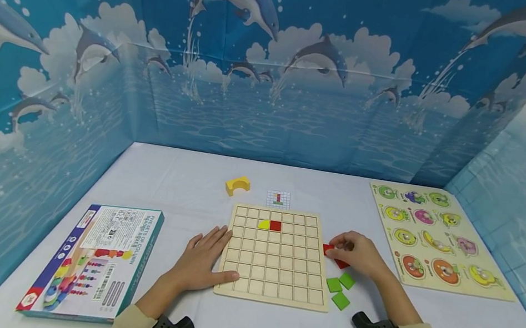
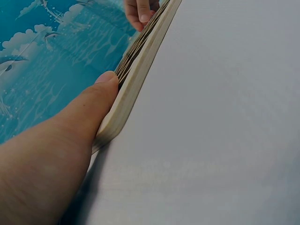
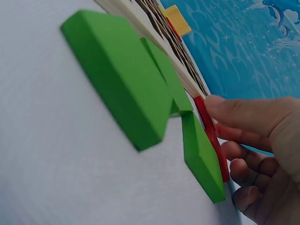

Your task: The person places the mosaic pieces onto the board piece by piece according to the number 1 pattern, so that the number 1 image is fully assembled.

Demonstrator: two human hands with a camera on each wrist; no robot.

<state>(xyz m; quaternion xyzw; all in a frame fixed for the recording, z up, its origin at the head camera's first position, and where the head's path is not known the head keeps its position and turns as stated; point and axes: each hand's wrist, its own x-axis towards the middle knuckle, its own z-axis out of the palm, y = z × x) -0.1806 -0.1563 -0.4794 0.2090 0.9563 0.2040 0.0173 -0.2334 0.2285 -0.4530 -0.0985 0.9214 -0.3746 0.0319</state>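
A wooden grid board point(image 1: 279, 267) lies in front of me in the head view. One of its cells holds a red square tile point(image 1: 275, 226), and a yellow triangular piece point(image 1: 264, 224) sits just left of it. My left hand point(image 1: 201, 260) rests along the board's left edge, fingers extended and thumb point(image 2: 93, 101) over the front left corner. Beside the right edge, my right hand point(image 1: 356, 253) pinches a red tile point(image 3: 202, 111) between thumb and index finger. Another red tile point(image 1: 342, 264) lies under that hand. Several green square tiles point(image 1: 341, 300) lie just nearer to me.
Behind the board are a small printed grid card point(image 1: 278, 199) and a yellow arch block point(image 1: 238, 184). A boxed toy set point(image 1: 97, 264) lies at the left. A fruit picture board point(image 1: 439, 239) occupies the far right. Dolphin-print cloth point(image 1: 270, 114) walls the table's back and sides.
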